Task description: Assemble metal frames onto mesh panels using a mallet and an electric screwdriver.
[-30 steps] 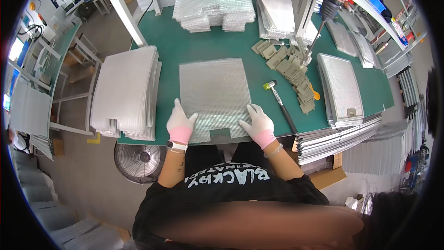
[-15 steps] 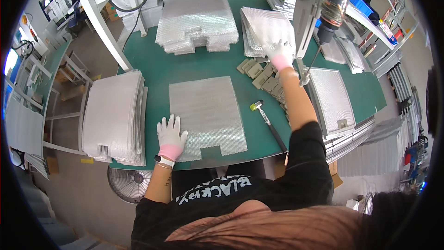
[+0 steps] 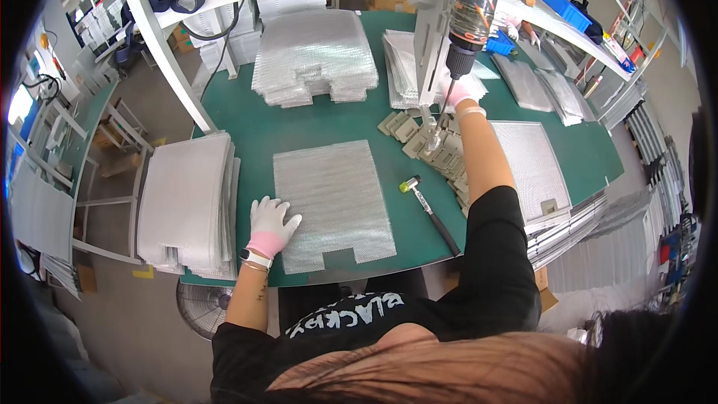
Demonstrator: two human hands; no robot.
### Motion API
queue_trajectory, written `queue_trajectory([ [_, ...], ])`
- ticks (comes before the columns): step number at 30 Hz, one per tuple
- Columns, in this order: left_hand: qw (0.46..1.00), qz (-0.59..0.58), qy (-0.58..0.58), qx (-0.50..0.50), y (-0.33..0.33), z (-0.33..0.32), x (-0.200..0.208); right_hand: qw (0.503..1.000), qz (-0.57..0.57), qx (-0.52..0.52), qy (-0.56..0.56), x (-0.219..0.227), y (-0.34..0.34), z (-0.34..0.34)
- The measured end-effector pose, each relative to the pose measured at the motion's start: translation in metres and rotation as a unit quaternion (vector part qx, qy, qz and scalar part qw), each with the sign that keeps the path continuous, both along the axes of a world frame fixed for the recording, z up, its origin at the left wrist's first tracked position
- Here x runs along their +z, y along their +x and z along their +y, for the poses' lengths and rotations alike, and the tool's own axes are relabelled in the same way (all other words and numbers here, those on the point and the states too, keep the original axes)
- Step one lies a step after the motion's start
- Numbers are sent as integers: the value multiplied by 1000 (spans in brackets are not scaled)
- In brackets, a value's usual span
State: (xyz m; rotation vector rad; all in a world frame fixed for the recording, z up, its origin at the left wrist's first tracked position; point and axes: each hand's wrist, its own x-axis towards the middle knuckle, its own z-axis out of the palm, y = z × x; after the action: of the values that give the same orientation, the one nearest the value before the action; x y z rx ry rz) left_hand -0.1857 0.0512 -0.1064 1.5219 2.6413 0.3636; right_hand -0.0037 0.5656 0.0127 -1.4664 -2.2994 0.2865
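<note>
My left hand (image 3: pixel 271 226), in a white glove with a pink cuff, rests with fingers spread at the left edge of a silvery mesh sheet (image 3: pixel 336 202). The sheet lies flat on the green table and has a notch in its near edge. Farther off, my right hand (image 3: pixel 464 91) reaches to a stack of similar sheets (image 3: pixel 402 67); the drill hides its fingers. Below that hand lies a pile of beige-grey plastic pieces (image 3: pixel 447 155). A hammer (image 3: pixel 432 217) with a black handle and a green-tipped head lies right of the single sheet.
A hanging power drill (image 3: pixel 471 19) with a long bit stands before my right arm. Sheet stacks lie at the left (image 3: pixel 183 202) and far side (image 3: pixel 314 49). Framed mesh panels (image 3: pixel 529 164) are at the right. Another person's gloved hand (image 3: pixel 535 37) shows at the far right.
The view has shifted, so the drill now appears farther left and covers my right hand's fingers. That hand has shifted across the far stack. My left hand stays at the sheet's left edge.
</note>
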Motion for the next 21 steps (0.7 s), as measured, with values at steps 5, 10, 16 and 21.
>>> queue_trajectory([
  [5, 999, 4, -7, -41, 2, 25, 7, 913, 392, -92, 63, 21, 55, 5],
  [10, 985, 150, 88, -15, 28, 34, 39, 809, 567, 155, 20, 22, 60, -109],
  [16, 690, -543, 462, -125, 111, 99, 68, 679, 625, 380, -57, -76, 37, -293],
  [21, 631, -514, 580, 22, 118, 53, 65, 899, 295, 290, 142, -70, 91, -337],
])
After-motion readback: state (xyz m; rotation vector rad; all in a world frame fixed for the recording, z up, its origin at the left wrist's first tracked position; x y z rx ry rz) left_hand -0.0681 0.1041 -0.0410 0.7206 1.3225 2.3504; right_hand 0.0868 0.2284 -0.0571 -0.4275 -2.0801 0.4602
